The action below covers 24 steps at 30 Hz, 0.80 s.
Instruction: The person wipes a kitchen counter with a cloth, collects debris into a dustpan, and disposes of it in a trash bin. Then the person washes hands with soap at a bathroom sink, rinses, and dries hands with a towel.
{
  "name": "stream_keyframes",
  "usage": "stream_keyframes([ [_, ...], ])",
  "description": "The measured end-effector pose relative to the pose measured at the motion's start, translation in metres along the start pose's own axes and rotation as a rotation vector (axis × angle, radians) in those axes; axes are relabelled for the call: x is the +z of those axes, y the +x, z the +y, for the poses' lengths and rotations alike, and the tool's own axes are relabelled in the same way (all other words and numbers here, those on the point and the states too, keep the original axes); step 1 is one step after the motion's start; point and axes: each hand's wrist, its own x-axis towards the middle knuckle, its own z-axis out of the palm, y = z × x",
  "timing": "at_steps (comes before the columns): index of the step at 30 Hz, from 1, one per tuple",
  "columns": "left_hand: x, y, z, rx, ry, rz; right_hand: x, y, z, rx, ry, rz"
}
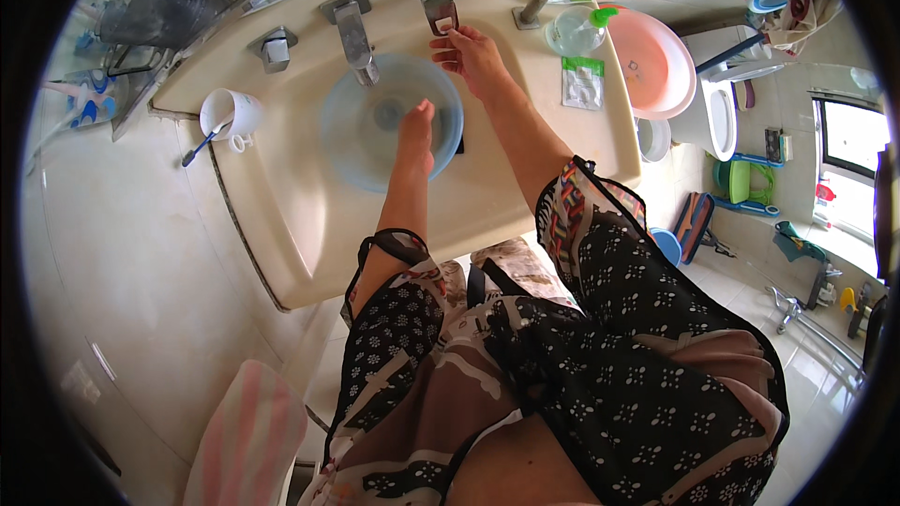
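My right hand [474, 60] is at the free end of the right chrome tap handle [434, 0], its fingers apart; whether it presses on the handle is unclear. Over the translucent blue basin [344, 154], my left hand [416, 130] appears edge-on with fingers towards the spout; its palm and any grip are hidden. The basin stands in the cream sink [281, 218], partly below the chrome spout [356, 46]. Its inside looks cloudy.
A white cup [223, 112] with a blue toothbrush [200, 147] stands on the sink's left side. At right are a green-topped pump bottle [573, 31], a foil sachet [582, 84] and a pink basin [668, 63]. Another chrome handle [275, 49] is left of the spout.
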Motion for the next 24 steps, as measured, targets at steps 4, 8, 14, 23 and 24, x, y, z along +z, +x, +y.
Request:
stream_keyframes([
  [4,-0.037,0.004,0.019,-0.011,-0.905,-0.317,0.001,0.002,0.005,0.022,0.085,0.005],
  [8,-0.05,-0.032,0.06,0.147,-1.096,-0.489,0.018,-0.03,0.026,0.189,0.515,-0.078],
  [14,-0.038,-0.043,0.067,0.216,-1.124,-0.624,0.009,-0.048,0.063,0.336,0.564,0.04],
  [23,-0.075,-0.026,0.039,0.085,-0.057,0.106,0.005,-0.077,0.027,-0.242,-1.742,-0.36],
  [24,-0.063,-0.046,0.048,0.13,-0.051,0.13,0.017,-0.1,0.011,-0.179,-1.826,-0.308],
])
